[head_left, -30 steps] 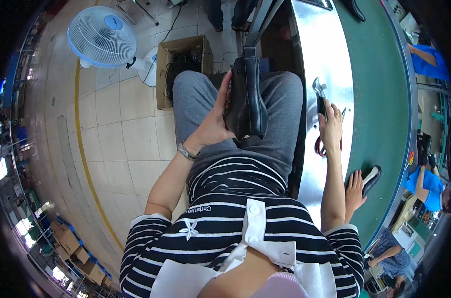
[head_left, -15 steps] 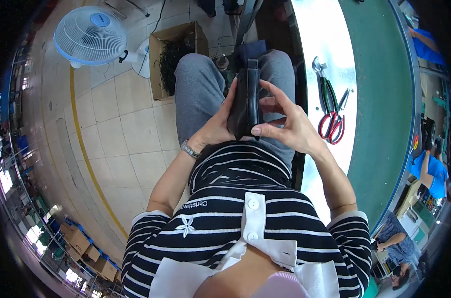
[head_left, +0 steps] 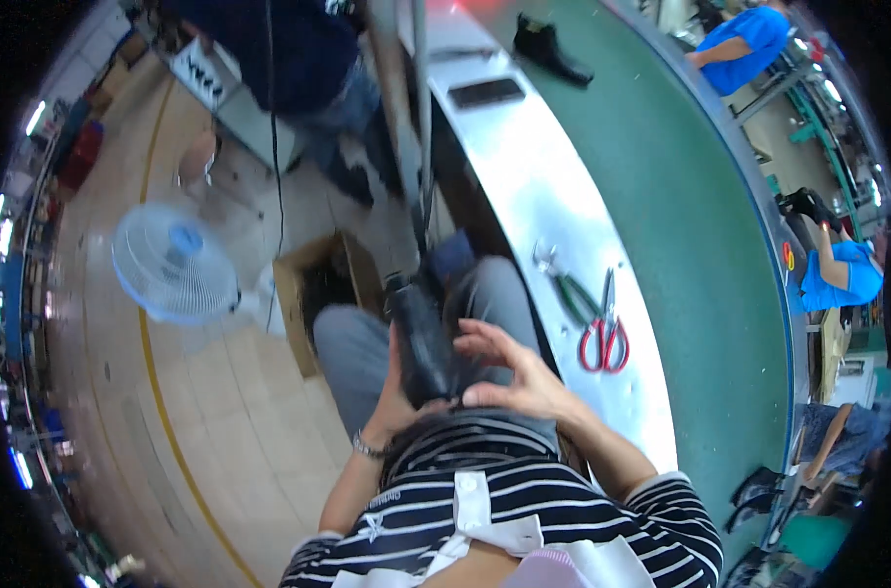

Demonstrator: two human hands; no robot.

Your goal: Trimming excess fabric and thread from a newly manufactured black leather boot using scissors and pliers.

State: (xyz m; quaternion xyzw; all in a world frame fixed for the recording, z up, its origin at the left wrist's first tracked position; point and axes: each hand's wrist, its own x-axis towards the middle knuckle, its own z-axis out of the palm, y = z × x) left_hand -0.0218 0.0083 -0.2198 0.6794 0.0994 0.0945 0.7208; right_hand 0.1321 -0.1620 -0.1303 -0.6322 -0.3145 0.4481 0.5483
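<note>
Holding the shoe (head_left: 424,345) over the lap (head_left: 346,345), close to the waist, the left hand (head_left: 395,404) is gripping it along its left side, the fingers partly hiding behind it; that grasp is probably bearing most of the weight, which would be leaving the right hand (head_left: 521,379) free; the right hand is hovering at the other side, its fingers parted and half curled rather than clenching anything, its thumb pointing to the shoe's near end; blur is hiding whether those fingertips are touching; the narrow end is pointing away from the body, perhaps so that the broader end is lying within reach of both hands.

On the ledge (head_left: 524,147) to the right, pliers (head_left: 573,297) and scissors (head_left: 605,326) are lying together, their handles turning toward the body, seemingly for an easy right-hand pick-up; the phone (head_left: 487,92) is lying farther along, likely out of the way; a second shoe (head_left: 551,54) is resting on the green top (head_left: 671,216) near it; the box (head_left: 291,318) is standing at the lap's left, holding something dark; the fan (head_left: 174,263) is standing beyond it, presumably for cooling the seat.
</note>
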